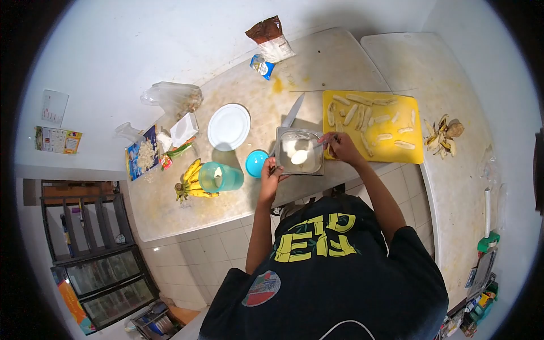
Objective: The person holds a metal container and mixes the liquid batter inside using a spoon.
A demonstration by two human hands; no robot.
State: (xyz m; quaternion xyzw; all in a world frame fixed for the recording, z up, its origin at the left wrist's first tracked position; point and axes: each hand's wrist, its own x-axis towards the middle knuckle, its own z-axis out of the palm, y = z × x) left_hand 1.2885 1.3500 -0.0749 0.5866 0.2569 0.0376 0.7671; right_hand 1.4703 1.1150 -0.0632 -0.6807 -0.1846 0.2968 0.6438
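My left hand grips the near left corner of a square metal container with white powder inside. In my right hand is the handle of a spoon, whose bowl is inside the container under a heap of white powder. A yellow cutting board lies right of the container, with several peeled banana slices spread over it. Partly behind the container is a knife, its blade pointing away from me. A small blue lid lies beside my left hand.
Left on the table are a teal pitcher, unpeeled bananas and a white plate. Powder bags stand against the wall. Banana peels lie to the right, past the board.
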